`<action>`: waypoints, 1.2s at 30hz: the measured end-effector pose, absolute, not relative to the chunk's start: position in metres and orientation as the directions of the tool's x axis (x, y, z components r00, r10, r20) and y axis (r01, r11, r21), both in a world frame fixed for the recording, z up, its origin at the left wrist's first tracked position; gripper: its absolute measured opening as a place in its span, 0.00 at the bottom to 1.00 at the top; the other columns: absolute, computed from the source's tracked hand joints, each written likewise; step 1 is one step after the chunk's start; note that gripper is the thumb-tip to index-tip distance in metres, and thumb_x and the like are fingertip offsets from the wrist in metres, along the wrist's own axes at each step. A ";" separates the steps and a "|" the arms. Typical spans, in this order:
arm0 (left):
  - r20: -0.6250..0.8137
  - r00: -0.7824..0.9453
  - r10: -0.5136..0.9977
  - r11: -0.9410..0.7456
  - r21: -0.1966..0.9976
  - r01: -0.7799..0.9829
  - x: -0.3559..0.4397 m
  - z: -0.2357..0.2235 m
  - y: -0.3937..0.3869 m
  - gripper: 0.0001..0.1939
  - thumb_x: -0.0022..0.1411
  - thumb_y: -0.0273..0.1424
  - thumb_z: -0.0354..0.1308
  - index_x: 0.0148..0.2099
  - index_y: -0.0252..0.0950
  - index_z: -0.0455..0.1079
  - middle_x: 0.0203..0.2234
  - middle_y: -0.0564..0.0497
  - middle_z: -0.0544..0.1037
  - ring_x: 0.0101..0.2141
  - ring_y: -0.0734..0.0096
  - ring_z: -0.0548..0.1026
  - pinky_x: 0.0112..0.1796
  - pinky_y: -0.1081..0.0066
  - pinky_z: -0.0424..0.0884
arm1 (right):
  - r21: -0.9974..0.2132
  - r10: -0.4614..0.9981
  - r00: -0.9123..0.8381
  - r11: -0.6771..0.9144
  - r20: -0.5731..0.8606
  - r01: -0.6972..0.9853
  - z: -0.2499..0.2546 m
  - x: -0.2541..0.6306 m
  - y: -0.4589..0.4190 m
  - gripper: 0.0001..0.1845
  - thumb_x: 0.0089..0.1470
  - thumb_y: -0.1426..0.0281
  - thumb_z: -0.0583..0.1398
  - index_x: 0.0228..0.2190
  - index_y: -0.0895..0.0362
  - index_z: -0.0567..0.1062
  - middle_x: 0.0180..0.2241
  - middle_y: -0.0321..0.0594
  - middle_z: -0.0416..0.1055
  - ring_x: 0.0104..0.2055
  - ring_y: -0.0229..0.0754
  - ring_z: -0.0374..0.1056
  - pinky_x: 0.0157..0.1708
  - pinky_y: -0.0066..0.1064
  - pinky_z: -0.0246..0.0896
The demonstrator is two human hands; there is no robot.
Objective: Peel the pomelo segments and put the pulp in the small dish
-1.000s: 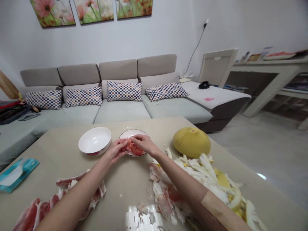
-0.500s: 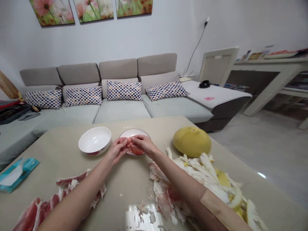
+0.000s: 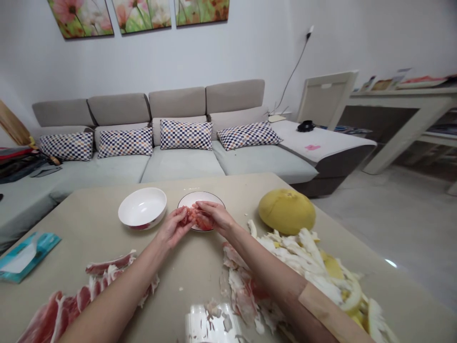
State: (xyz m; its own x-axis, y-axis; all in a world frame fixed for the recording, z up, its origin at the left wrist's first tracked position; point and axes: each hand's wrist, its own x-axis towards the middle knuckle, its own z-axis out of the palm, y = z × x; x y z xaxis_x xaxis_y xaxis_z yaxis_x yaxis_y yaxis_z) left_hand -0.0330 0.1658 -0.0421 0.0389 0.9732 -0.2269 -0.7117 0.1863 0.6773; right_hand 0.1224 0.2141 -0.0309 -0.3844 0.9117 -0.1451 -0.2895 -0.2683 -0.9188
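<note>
Just beneath the fingertips sits a small plate (image 3: 202, 196) with a dark rim, red pulp (image 3: 204, 224) lying on it. Over that plate, the left hand (image 3: 174, 226) and right hand (image 3: 216, 215) share a piece of fruit (image 3: 190, 214): each thumb and forefinger appears to pinch it, one from either side, probably so one grip can steady while the other works. Exactly how the remaining fingers curl, I cannot tell. Holding it there likely lets crumbs and juice fall onto the plate. Left of the fingers, just beside them, stands a white bowl (image 3: 141, 207), seemingly within easy reach. Nearer the body, on the left, fruit segments (image 3: 76, 305) lie in a row, perhaps grouped for picking up. To the right of the fingers rests a whole pomelo (image 3: 287, 212), with peel (image 3: 307, 259) and torn skins (image 3: 241, 290) heaped closer in, apparently kept apart from the segments.
</note>
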 end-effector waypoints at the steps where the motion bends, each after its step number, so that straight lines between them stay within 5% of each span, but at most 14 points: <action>1: -0.231 0.038 0.972 0.188 0.674 -0.714 -0.034 -0.042 0.165 0.04 0.61 0.19 0.56 0.36 0.30 0.70 0.28 0.48 0.77 0.29 0.75 0.77 0.39 0.69 0.77 | -0.928 0.917 -0.373 -0.254 -0.142 -0.271 -0.031 0.123 0.214 0.07 0.52 0.68 0.64 0.30 0.61 0.77 0.32 0.43 0.78 0.33 0.36 0.74 0.37 0.23 0.72; 12: -0.245 0.077 0.967 0.228 0.679 -0.698 -0.036 -0.021 0.143 0.05 0.63 0.21 0.54 0.36 0.30 0.71 0.28 0.49 0.76 0.27 0.78 0.75 0.40 0.69 0.76 | -0.986 0.974 -0.224 0.071 0.035 0.153 -0.029 0.138 0.214 0.11 0.45 0.69 0.64 0.34 0.57 0.79 0.43 0.44 0.76 0.48 0.48 0.69 0.52 0.37 0.60; 17: -0.227 0.049 0.973 0.208 0.755 -0.622 -0.032 -0.015 0.133 0.03 0.61 0.22 0.57 0.38 0.30 0.71 0.30 0.48 0.77 0.30 0.75 0.77 0.44 0.66 0.75 | -0.965 0.915 -0.397 0.168 0.076 0.203 -0.005 0.129 0.187 0.17 0.52 0.58 0.59 0.33 0.58 0.79 0.33 0.40 0.77 0.37 0.43 0.72 0.38 0.30 0.65; 23: -0.168 -0.003 0.986 0.149 0.882 -0.446 -0.028 -0.016 0.123 0.10 0.53 0.28 0.66 0.38 0.32 0.72 0.27 0.49 0.77 0.29 0.73 0.76 0.38 0.69 0.76 | -0.964 0.871 -0.491 0.134 0.004 0.230 0.008 0.129 0.181 0.16 0.46 0.58 0.64 0.27 0.60 0.77 0.25 0.38 0.74 0.28 0.38 0.69 0.25 0.25 0.62; 36: -0.094 -0.035 0.995 0.080 0.954 -0.289 -0.020 -0.001 0.119 0.14 0.49 0.32 0.69 0.38 0.32 0.73 0.29 0.49 0.78 0.33 0.68 0.77 0.40 0.68 0.73 | -0.989 0.835 -0.540 -0.029 -0.105 0.147 0.010 0.131 0.184 0.18 0.43 0.56 0.67 0.25 0.60 0.75 0.22 0.40 0.75 0.25 0.37 0.70 0.22 0.23 0.65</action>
State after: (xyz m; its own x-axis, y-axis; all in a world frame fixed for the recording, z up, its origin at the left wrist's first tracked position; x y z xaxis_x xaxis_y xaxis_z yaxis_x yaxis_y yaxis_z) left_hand -0.0202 0.1194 -0.0005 -0.0354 0.9950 -0.0938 -0.2888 0.0796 0.9541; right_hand 0.1315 0.1840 0.0099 -0.5405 0.8347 -0.1054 0.1474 -0.0293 -0.9886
